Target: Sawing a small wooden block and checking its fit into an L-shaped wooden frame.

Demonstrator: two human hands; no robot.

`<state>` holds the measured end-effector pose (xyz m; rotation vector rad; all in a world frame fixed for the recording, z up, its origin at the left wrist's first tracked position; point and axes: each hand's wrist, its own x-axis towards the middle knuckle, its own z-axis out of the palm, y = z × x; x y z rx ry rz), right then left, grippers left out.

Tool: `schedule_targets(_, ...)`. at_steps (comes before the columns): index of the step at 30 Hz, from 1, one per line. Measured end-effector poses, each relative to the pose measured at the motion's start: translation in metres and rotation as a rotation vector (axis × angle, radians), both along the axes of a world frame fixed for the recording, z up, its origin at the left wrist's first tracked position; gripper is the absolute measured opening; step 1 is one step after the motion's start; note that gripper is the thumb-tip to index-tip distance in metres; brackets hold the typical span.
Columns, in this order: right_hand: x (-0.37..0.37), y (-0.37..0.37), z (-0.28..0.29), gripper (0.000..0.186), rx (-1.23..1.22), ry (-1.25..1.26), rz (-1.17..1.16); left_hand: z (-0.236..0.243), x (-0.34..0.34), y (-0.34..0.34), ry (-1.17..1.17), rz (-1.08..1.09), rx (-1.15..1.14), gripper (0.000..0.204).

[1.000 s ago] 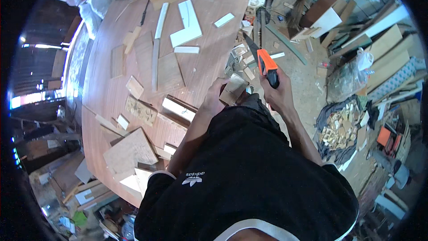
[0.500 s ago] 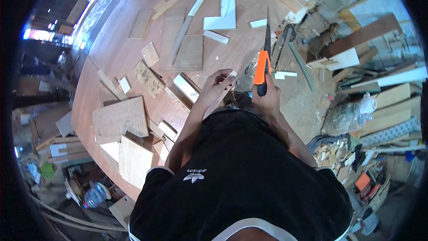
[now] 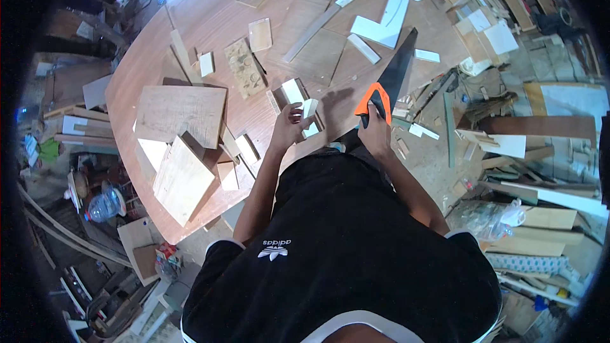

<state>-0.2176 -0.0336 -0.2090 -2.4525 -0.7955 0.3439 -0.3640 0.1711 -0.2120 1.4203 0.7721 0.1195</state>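
Note:
In my right hand (image 3: 375,137) is a handsaw (image 3: 400,67), gripped by its orange and black handle. Its dark blade slants up and to the right, flat side showing, over the table's right part. My left hand (image 3: 290,129) is closed around a small pale wood block (image 3: 310,108), pinched between thumb and fingers. Just beyond that hand, a white-faced wood strip (image 3: 293,91) lies on the table near its front edge. Part of the strip is hidden behind the held block.
The brown wooden table (image 3: 210,32) carries a white L-shaped piece (image 3: 384,22), a speckled board (image 3: 244,68), a square brown board (image 3: 181,111) and a pale board (image 3: 184,178). Planks (image 3: 540,126) and a clear plastic bag (image 3: 486,219) crowd the right side.
The saw has tilted from nearly upright to a rightward slant, turning its flat side into view. My left hand has moved over the white-faced strip with the small block. The whole view has turned.

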Motion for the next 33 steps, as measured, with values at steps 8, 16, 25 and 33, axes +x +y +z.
schedule_targets(8,0.021,0.034,-0.059,0.048,-0.156,0.129,0.240,-0.013,-0.021,0.020,0.122,0.219,0.287,0.059)
schedule_targets(16,0.024,0.054,-0.082,0.053,-0.184,0.129,0.306,-0.036,-0.044,0.044,0.140,0.432,0.107,0.054)
schedule_targets(25,0.005,0.120,-0.052,0.037,-0.077,0.110,0.472,-0.023,-0.059,0.045,0.047,0.529,-0.068,0.044)
schedule_targets(33,-0.035,0.152,-0.052,0.073,-0.265,0.220,0.453,-0.003,-0.055,0.049,-0.095,0.410,-0.253,0.038)
